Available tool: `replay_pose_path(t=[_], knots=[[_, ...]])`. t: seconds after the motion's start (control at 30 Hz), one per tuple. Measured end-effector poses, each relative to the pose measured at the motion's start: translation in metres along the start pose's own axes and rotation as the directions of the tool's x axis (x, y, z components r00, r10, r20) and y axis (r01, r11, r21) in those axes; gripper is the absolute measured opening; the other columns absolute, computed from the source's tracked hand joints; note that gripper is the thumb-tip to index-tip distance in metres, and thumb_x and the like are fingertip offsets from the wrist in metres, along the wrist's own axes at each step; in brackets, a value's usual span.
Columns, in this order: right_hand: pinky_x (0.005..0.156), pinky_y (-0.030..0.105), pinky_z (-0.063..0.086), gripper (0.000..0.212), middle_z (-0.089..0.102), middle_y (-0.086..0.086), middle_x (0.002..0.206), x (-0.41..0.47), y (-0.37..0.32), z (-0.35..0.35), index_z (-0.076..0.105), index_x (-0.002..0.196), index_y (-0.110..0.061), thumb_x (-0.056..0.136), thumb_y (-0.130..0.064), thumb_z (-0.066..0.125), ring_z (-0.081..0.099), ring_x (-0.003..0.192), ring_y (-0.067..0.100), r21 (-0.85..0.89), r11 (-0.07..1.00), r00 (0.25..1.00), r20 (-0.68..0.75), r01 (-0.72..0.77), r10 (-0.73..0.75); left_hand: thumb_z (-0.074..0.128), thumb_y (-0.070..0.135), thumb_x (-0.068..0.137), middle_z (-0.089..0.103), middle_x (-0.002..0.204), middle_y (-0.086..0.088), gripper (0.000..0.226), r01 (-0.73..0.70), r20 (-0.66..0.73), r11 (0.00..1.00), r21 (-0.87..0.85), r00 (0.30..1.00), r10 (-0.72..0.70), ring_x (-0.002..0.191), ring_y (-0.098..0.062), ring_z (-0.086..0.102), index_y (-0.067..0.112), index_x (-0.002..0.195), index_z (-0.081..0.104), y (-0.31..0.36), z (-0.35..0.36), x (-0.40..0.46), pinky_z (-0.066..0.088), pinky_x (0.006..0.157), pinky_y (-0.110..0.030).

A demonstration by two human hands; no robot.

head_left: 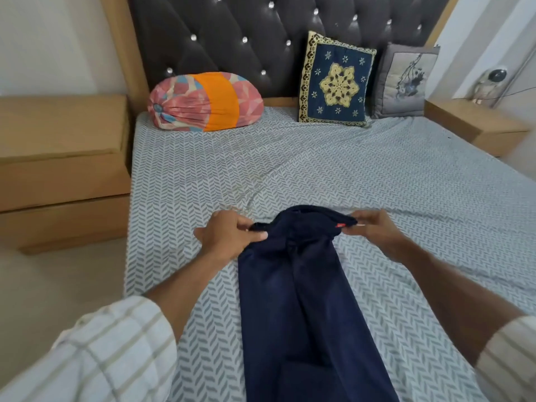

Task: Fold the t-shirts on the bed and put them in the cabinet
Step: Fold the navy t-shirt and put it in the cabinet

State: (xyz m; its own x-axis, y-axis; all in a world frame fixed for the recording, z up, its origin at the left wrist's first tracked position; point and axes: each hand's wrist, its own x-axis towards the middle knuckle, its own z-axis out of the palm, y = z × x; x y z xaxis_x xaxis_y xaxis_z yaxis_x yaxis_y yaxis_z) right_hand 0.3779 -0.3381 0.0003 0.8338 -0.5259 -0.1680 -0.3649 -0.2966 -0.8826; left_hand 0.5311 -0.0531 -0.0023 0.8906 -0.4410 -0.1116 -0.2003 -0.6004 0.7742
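One dark blue t-shirt [304, 285] lies in the lower middle of the frame, on the bed [406, 184]. It runs from the hands down to the bottom edge, where it is cut off. A tiny red tag [340, 226] sits near its top right corner, but any writing on it is too small to read.

Two hands hold the top edge of the shirt. The left hand [229, 236] pinches the left corner with its fingers curled round the cloth. The right hand [374, 227] pinches the right corner between thumb and fingers.

Three pillows lean against the dark headboard [246, 33] at the top of the frame: a round pink and orange pillow [204, 101], a blue and gold cushion [338, 79] and a grey cushion [406, 79].

Two wooden side tables show, one [58, 169] at the left and one [475, 126] at the right. A small round thing [491, 85] stands on the right one, too blurry to make out.
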Motion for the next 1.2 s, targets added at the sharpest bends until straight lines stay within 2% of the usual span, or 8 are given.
replay_pose_path(t=[0.1, 0.3, 0.47, 0.6, 0.7, 0.87, 1.0, 1.2], knots=[[0.091, 0.019, 0.045, 0.023, 0.075, -0.001, 0.097, -0.040, 0.011, -0.005, 0.078, 0.089, -0.015, 0.071, -0.003, 0.085, 0.066, 0.098, 0.005, -0.093, 0.995, 0.999, -0.031, 0.020, -0.023, 0.088, 0.042, 0.068, 0.073, 0.079, -0.004, 0.022, -0.015, 0.054, 0.998, -0.066, 0.998, 0.019, 0.076, -0.016, 0.066, 0.024, 0.074, 0.077, -0.009, -0.006, -0.047, 0.048, 0.084, -0.039], [0.090, 0.021, 0.048, 0.035, 0.072, -0.004, 0.091, -0.108, 0.064, -0.002, 0.077, 0.073, -0.031, 0.061, -0.002, 0.091, 0.067, 0.092, 0.007, -0.260, 0.954, 0.989, 0.039, 0.150, -0.144, 0.089, 0.014, 0.069, 0.066, 0.065, 0.028, 0.029, -0.018, 0.152, 0.991, -0.134, 0.988, 0.039, 0.066, 0.006, 0.062, 0.039, 0.072, 0.074, -0.043, 0.012, -0.119, 0.043, 0.064, -0.006], [0.082, 0.009, 0.044, 0.039, 0.065, -0.002, 0.106, -0.134, 0.108, 0.006, 0.078, 0.085, -0.033, 0.059, -0.004, 0.074, 0.062, 0.099, 0.002, -0.232, 0.972, 0.996, 0.088, 0.031, -0.011, 0.074, -0.007, 0.069, 0.071, 0.087, 0.013, 0.063, -0.075, 0.222, 0.995, -0.066, 0.971, 0.088, 0.085, 0.002, 0.065, 0.039, 0.111, 0.064, -0.081, 0.038, -0.145, 0.045, 0.080, -0.006], [0.077, 0.020, 0.050, 0.029, 0.065, 0.002, 0.093, -0.110, 0.104, 0.017, 0.067, 0.107, -0.014, 0.080, -0.012, 0.079, 0.064, 0.089, 0.017, 0.071, 0.986, 0.988, -0.019, -0.149, 0.151, 0.068, 0.007, 0.078, 0.065, 0.081, 0.006, 0.048, 0.134, 0.081, 0.973, -0.187, 0.989, -0.120, 0.073, -0.010, 0.060, 0.032, 0.118, 0.057, -0.078, 0.043, -0.128, 0.050, 0.079, -0.030], [0.085, 0.033, 0.051, 0.031, 0.073, 0.000, 0.093, -0.077, 0.102, 0.028, 0.070, 0.093, -0.013, 0.078, -0.038, 0.082, 0.068, 0.093, 0.019, 0.082, 0.970, 0.972, -0.029, -0.229, 0.232, 0.070, 0.032, 0.088, 0.068, 0.095, 0.005, 0.027, 0.278, 0.036, 0.933, -0.228, 0.960, -0.278, 0.086, -0.009, 0.064, 0.020, 0.111, 0.060, -0.072, 0.049, -0.101, 0.048, 0.075, -0.026], [0.084, 0.042, 0.056, 0.057, 0.075, 0.010, 0.089, -0.035, 0.089, 0.035, 0.068, 0.094, 0.007, 0.073, -0.044, 0.084, 0.072, 0.092, 0.027, 0.062, 0.938, 0.940, 0.041, -0.342, 0.340, 0.073, 0.048, 0.082, 0.070, 0.090, -0.004, 0.041, 0.466, 0.032, 0.848, -0.254, 0.880, -0.474, 0.083, -0.022, 0.066, 0.008, 0.083, 0.063, -0.066, 0.059, -0.052, 0.051, 0.071, -0.029], [0.072, 0.029, 0.055, 0.032, 0.075, 0.003, 0.085, -0.014, 0.085, 0.036, 0.070, 0.083, -0.002, 0.078, -0.030, 0.083, 0.071, 0.085, 0.018, 0.014, 0.939, 0.937, 0.068, -0.343, 0.341, 0.081, 0.037, 0.079, 0.066, 0.093, -0.006, 0.040, 0.540, 0.049, 0.789, -0.293, 0.833, -0.551, 0.081, -0.022, 0.063, 0.007, 0.098, 0.062, -0.052, 0.067, -0.027, 0.053, 0.072, -0.031], [0.067, 0.032, 0.048, 0.027, 0.060, 0.000, 0.069, 0.005, 0.094, 0.043, 0.053, 0.068, -0.019, 0.076, -0.019, 0.080, 0.058, 0.074, 0.016, 0.063, 0.961, 0.963, 0.020, -0.268, 0.268, 0.082, 0.016, 0.079, 0.068, 0.087, -0.006, 0.023, 0.472, -0.043, 0.735, -0.487, 0.827, -0.560, 0.072, -0.017, 0.061, 0.013, 0.075, 0.059, -0.053, 0.076, -0.015, 0.053, 0.059, -0.028]])
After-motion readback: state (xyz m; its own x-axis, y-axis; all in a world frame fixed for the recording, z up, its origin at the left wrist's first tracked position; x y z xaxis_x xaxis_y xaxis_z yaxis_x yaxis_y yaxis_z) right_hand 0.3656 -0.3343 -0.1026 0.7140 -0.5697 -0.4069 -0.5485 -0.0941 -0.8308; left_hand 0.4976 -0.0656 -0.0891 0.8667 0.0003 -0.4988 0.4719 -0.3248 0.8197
